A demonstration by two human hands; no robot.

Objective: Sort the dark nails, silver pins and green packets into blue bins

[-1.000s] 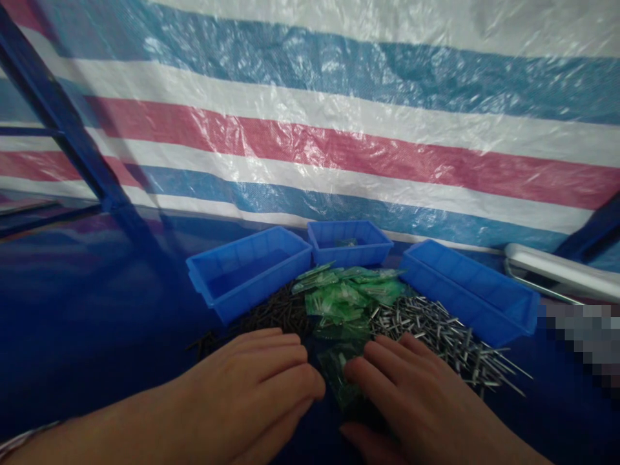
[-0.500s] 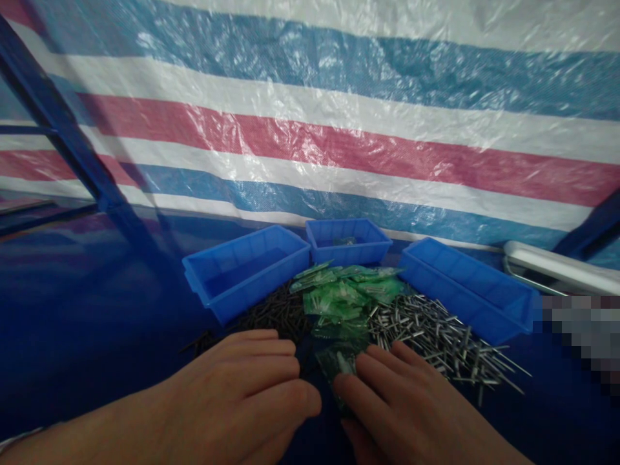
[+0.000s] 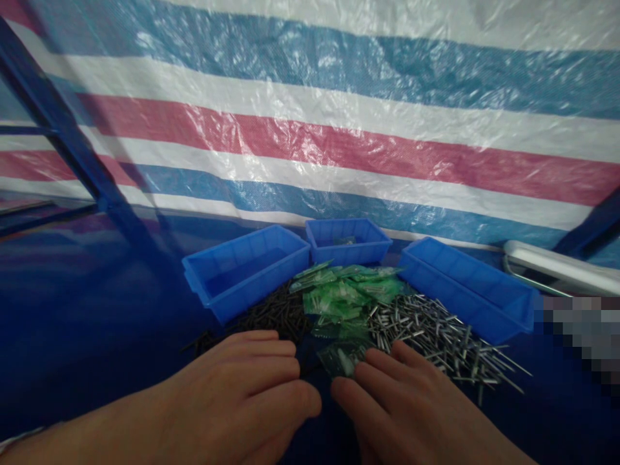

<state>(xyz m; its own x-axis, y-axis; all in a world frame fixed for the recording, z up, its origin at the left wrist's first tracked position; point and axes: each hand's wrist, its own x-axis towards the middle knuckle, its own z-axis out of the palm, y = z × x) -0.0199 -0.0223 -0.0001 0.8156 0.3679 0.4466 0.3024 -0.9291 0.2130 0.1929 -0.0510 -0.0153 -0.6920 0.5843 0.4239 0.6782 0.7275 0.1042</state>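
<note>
My left hand (image 3: 252, 394) is closed, fingers curled together, at the lower centre; what it holds, if anything, is hidden. My right hand (image 3: 397, 394) is curled beside a small clear plastic bag (image 3: 339, 359) with something pale inside, its fingertips at the bag's right edge. Beyond the hands lies a heap of green plastic packets (image 3: 341, 297). Dark thin metal pieces (image 3: 276, 313) are piled left of the packets, and shiny silver rods (image 3: 436, 329) are spread on the right, beyond my right hand.
Three blue bins stand behind the piles: a left bin (image 3: 247, 268), a middle bin (image 3: 347, 242) with a small packet inside, and a right bin (image 3: 469, 284). A white object (image 3: 562, 268) lies at the right. A striped sheet (image 3: 339, 142) hangs behind the blue table (image 3: 72, 336).
My right hand's fingers have shifted slightly and drawn closer together. The small clear bag lies a little differently, more of it showing above my right fingertips. My left hand has hardly moved.
</note>
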